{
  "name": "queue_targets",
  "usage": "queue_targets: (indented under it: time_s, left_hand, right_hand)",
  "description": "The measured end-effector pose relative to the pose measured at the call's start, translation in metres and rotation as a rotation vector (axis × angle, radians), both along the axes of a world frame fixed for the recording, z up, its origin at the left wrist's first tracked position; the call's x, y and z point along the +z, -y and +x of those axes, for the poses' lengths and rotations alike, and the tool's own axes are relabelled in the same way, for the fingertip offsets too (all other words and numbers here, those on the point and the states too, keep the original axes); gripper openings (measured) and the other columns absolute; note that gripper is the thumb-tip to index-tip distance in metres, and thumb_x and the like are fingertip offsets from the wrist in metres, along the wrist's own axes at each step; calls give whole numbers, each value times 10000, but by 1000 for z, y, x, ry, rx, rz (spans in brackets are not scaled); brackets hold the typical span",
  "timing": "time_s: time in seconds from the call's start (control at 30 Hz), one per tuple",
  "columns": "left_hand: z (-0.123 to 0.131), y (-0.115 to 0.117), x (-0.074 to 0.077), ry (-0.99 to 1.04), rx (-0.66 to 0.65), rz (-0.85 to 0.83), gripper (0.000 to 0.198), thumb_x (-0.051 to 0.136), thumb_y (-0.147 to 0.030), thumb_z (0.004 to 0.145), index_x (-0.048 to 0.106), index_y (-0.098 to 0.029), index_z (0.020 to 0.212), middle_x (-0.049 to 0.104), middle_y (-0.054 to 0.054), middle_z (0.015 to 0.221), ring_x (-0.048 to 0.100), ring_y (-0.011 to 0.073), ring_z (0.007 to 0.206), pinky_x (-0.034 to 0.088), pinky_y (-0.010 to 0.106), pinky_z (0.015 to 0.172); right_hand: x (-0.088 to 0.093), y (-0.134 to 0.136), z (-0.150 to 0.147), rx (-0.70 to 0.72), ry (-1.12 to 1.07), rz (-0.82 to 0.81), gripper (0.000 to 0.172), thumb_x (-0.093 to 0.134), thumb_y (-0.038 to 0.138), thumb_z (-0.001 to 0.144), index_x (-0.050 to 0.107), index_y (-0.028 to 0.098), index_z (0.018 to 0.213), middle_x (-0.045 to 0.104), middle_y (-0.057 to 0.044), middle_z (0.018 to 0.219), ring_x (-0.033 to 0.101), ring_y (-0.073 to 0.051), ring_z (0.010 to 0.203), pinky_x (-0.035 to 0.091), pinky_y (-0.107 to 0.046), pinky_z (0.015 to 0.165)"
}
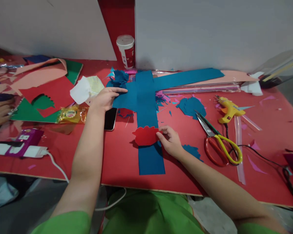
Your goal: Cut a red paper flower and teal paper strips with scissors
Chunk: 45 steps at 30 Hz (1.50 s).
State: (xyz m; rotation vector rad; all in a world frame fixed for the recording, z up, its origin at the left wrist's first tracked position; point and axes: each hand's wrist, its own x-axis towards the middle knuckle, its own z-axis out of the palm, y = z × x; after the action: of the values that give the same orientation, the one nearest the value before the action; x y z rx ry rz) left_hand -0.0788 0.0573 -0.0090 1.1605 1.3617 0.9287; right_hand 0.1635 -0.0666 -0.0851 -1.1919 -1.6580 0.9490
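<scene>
Between the thumb and fingers of my right hand point(170, 140) is a red paper cutout point(146, 136) with a scalloped top edge. It sits over a long blue paper strip point(150, 162) that runs toward me on the table. My left hand point(108, 97) is closed on a wide blue paper piece point(127, 96), its index finger stretched along the top; the thumb is hidden. That piece lies against the upper part of the strip. Stacked blue scalloped cutouts point(192, 107) lie to the right, and more blue cutouts point(120, 78) sit behind my left hand.
Scissors point(216, 141) with red and yellow handles and a yellow glue gun point(230, 109) lie at right. A lidded paper cup point(126, 52) stands at the back. A phone point(110, 119), a power strip point(26, 146) and another person's hand point(1, 112) are at left.
</scene>
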Motion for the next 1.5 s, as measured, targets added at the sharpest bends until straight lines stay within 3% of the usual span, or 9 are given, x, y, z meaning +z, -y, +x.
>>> queue_targets:
  time_s: [0.17,0.3,0.4,0.6,0.7,0.87,1.1,1.23,1.5]
  left_hand:
    - [14,7,5,-622,-99,-65,404,412,-14,647,691,-142,908,627,33,610,527,128,527,460,290,617]
    - [17,4,-2,-801,-287,-14,408,409,-98,688,663,-163,1001,677,57,795,554,153,587,439,276,590]
    - [14,0,-5,-911,-368,70,399,416,-146,717,630,-166,1052,642,63,1043,589,185,812,450,275,719]
    - [15,5,5,-1018,-301,301,366,427,-147,750,584,-113,1079,549,128,1175,475,236,1101,350,335,944]
    - [19,10,9,-988,-323,285,342,457,-177,753,579,-132,1069,559,118,1125,501,246,1051,368,339,913]
    - [32,12,-3,-663,-451,-32,444,514,-276,732,491,-213,1171,566,95,1055,593,194,758,459,279,652]
    - [56,13,-15,-244,-227,-163,291,488,-215,751,508,-197,1041,539,92,1006,582,152,766,466,259,645]
    - [57,11,-19,-294,-122,-119,215,502,-189,732,521,-200,946,535,52,876,548,140,737,449,260,639]
    - [59,5,-33,-189,-148,-104,146,493,-190,717,554,-183,849,527,24,749,514,108,684,410,225,640]
  right_hand:
    - [3,1,-1,24,51,24,74,457,266,818,493,201,809,554,-7,601,541,-151,557,423,-267,523]
    - [4,1,-1,20,108,61,71,461,255,812,501,197,803,573,-8,603,548,-143,548,423,-256,521]
    - [5,1,-1,17,150,93,79,462,255,814,513,195,811,616,-27,669,576,-147,589,445,-258,549]
    - [7,3,0,53,177,117,118,448,234,824,530,209,906,670,-64,836,634,-181,711,502,-300,629]
    - [7,4,0,86,219,127,163,442,222,829,529,225,967,675,-69,904,646,-199,772,518,-328,658]
    - [5,5,1,143,246,175,185,418,206,841,525,220,991,668,-73,975,642,-201,870,526,-332,711]
    - [2,4,1,196,262,217,148,405,157,840,537,213,877,684,-50,860,654,-171,788,515,-283,680]
    - [2,3,0,215,271,199,155,396,157,838,538,211,869,682,-50,848,651,-168,771,511,-281,671]
    - [3,2,0,303,280,235,182,362,162,857,538,203,880,677,-75,883,643,-171,816,516,-298,710]
